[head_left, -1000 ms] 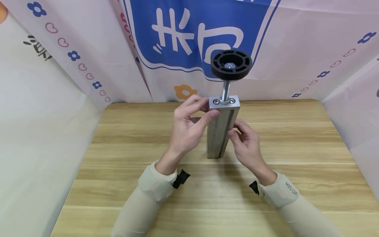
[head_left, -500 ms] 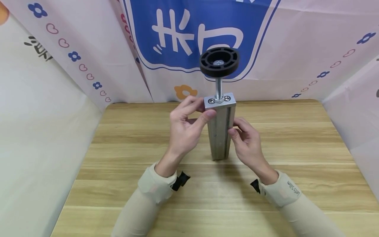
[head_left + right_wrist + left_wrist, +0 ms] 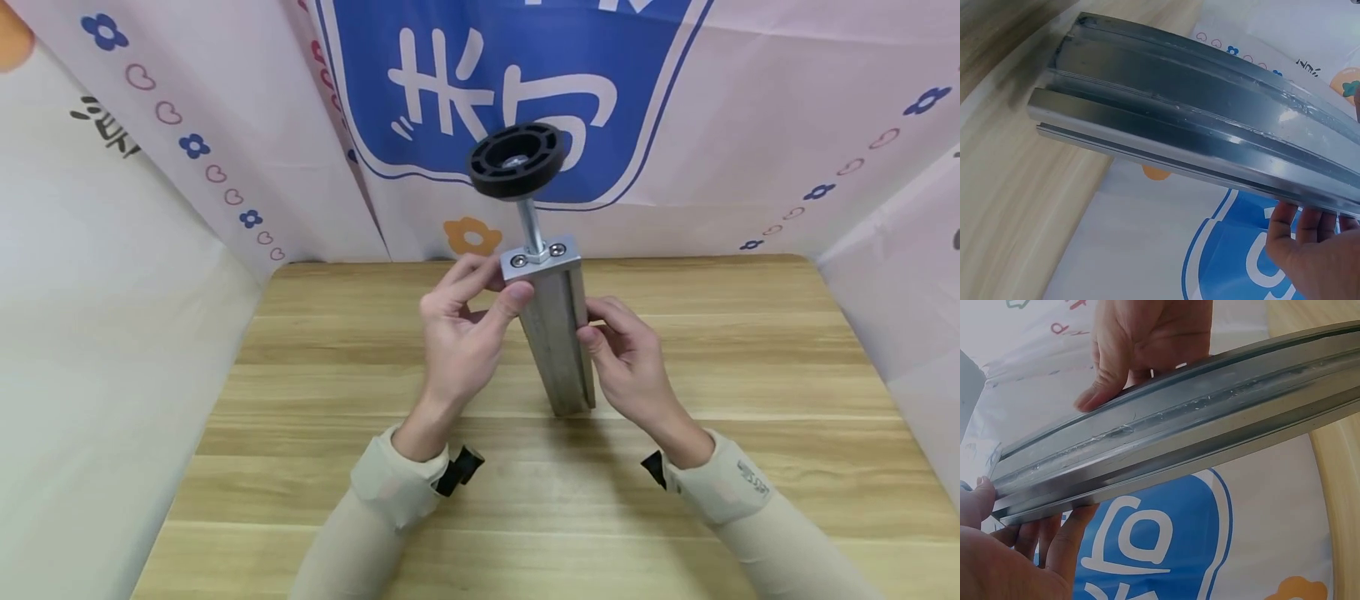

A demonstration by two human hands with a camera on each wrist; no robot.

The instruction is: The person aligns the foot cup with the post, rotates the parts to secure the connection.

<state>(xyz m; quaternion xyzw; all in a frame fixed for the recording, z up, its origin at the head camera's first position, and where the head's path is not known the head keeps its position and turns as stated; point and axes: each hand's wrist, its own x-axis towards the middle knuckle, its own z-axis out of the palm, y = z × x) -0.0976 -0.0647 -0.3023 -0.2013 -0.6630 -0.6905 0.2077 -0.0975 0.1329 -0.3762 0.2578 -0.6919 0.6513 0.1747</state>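
A silver aluminium profile [image 3: 553, 342] with grooved sides leans, its upper end to the left and its lower end close over the wooden table. A metal end plate [image 3: 566, 247] with two screws caps the top. From it rises a threaded rod [image 3: 529, 223] bearing a round black levelling foot [image 3: 517, 162]. Thumb and fingers of my left hand [image 3: 461, 337] pinch the profile just under that plate. Lower down, my right hand [image 3: 630, 358] holds its right edge between thumb and fingers. The left wrist view shows the right hand [image 3: 1147, 334] beyond the profile.
The wooden table [image 3: 337, 375] spreads under both hands. Behind it hangs a printed cloth [image 3: 735, 150] with a blue sign, and a pale cloth side wall [image 3: 97, 333] stands at the left. A small black camera mount [image 3: 459, 471] sits at the left wrist.
The profile has tipped: its top and levelling foot have swung left, while the lower end has shifted right. My left hand has moved slightly left with it; the right hand has barely moved.
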